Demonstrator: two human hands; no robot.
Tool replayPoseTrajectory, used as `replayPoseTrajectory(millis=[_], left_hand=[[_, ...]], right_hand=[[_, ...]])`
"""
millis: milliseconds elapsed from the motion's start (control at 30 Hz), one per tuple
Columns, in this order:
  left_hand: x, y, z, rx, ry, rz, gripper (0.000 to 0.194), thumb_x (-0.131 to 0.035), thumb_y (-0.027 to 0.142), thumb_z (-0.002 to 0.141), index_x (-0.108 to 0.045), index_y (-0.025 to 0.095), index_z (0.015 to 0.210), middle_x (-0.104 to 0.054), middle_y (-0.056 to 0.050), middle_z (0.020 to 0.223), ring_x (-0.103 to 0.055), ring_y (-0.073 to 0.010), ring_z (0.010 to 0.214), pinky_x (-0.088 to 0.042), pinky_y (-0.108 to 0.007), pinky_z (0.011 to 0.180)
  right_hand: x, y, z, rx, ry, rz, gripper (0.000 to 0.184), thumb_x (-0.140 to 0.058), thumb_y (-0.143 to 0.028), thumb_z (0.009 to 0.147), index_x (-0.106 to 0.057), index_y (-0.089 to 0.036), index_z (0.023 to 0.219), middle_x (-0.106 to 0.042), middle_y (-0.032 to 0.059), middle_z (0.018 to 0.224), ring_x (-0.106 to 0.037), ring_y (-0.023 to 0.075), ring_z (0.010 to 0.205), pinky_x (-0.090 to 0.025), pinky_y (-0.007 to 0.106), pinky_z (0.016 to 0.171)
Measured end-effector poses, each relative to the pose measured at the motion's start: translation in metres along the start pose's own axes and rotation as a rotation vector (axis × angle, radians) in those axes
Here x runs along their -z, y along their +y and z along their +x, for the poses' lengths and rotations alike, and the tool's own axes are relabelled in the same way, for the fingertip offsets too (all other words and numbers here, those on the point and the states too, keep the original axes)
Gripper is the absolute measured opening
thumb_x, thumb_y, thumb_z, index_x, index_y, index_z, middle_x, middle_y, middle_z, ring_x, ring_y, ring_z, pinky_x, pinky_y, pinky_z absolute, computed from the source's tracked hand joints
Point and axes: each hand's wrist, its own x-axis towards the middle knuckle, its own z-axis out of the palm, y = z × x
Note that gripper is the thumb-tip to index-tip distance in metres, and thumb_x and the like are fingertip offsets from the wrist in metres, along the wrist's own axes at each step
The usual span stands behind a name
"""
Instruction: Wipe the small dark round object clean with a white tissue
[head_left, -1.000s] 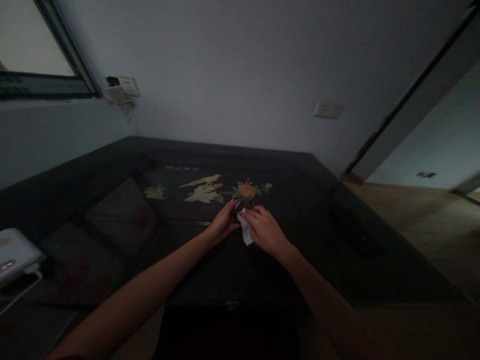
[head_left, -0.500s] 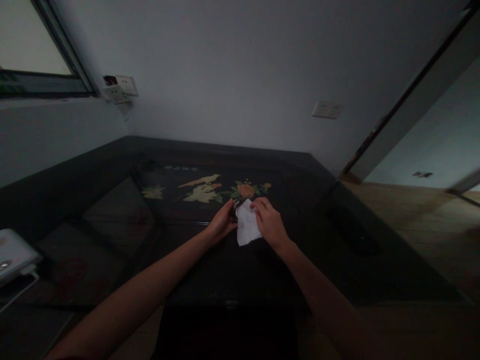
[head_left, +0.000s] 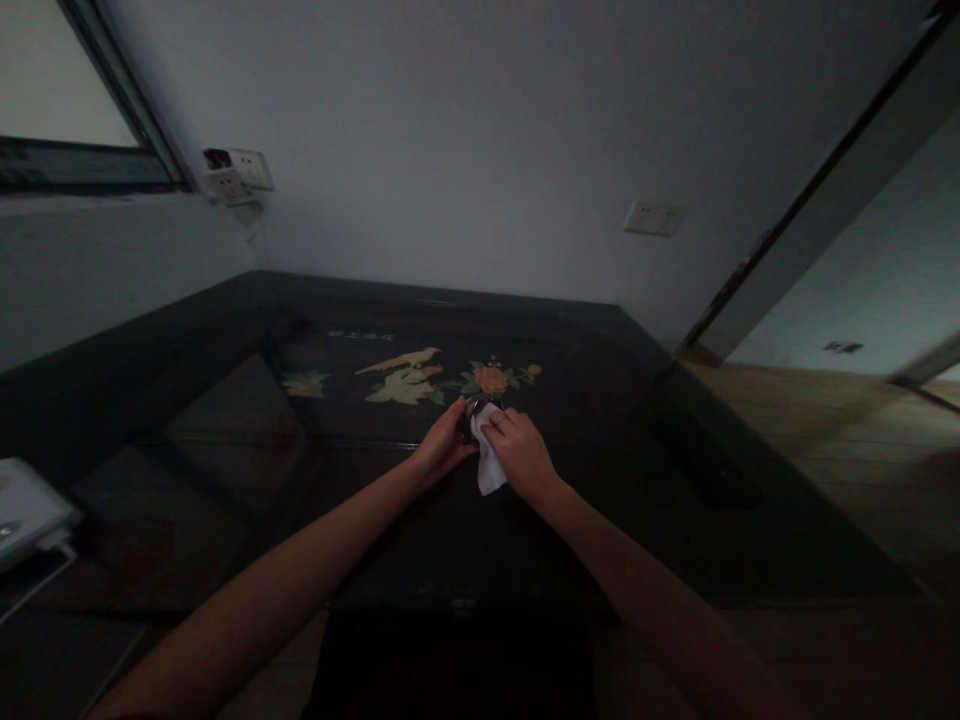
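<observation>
My left hand (head_left: 441, 443) is closed around the left side of a small dark, shiny object (head_left: 471, 415); its kind is too dim to make out. A white tissue (head_left: 489, 468) is pinched in my right hand (head_left: 521, 450) and pressed against that object, its loose end hanging down. Both hands are close together over the dark table (head_left: 420, 540), just in front of an orange flower picture (head_left: 491, 380) on its surface.
A dark flat object (head_left: 709, 465) lies on the table's right part. At the left edge stands a white device (head_left: 30, 510) with a cable. Behind the table is a wall with a socket (head_left: 654, 218).
My right hand has moved left, over the tissue and against the dark object. The tissue, spread out before, is now bunched and narrower. My left hand has stayed nearly still.
</observation>
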Motion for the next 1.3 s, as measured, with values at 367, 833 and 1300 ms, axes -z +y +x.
replayPoseTrajectory(millis=[367,833,1300], left_hand=[[0.008,-0.005,0.009,-0.003,-0.021,-0.026,0.031,-0.045,0.036,0.095,-0.066,0.014,0.093,-0.067,-0.006,0.08,-0.061,-0.0142,0.07,-0.048,-0.025,0.069],[-0.005,0.0,0.001,-0.008,0.029,-0.053,0.032,-0.043,0.031,0.096,-0.069,0.013,0.093,-0.071,-0.006,0.08,-0.064,-0.013,0.067,-0.048,-0.023,0.067],[-0.008,0.003,-0.006,0.016,0.099,0.074,0.039,-0.042,0.037,0.096,-0.066,0.011,0.113,-0.074,-0.01,0.087,-0.068,-0.0198,0.073,-0.051,-0.028,0.069]], right_hand=[[-0.001,0.0,-0.002,0.09,0.009,0.151,0.03,-0.045,-0.013,0.092,-0.061,-0.009,0.117,-0.069,0.0125,0.104,-0.061,0.0221,0.101,-0.046,0.034,0.095],[-0.004,-0.006,-0.003,0.105,-0.053,0.037,0.031,-0.045,-0.01,0.091,-0.06,-0.004,0.118,-0.065,0.017,0.113,-0.057,0.0261,0.109,-0.044,0.04,0.099],[-0.002,-0.018,-0.006,-0.141,-0.075,0.579,0.05,-0.06,-0.028,0.086,-0.049,-0.006,0.13,-0.061,0.0174,0.122,-0.057,0.0255,0.114,-0.043,0.037,0.099]])
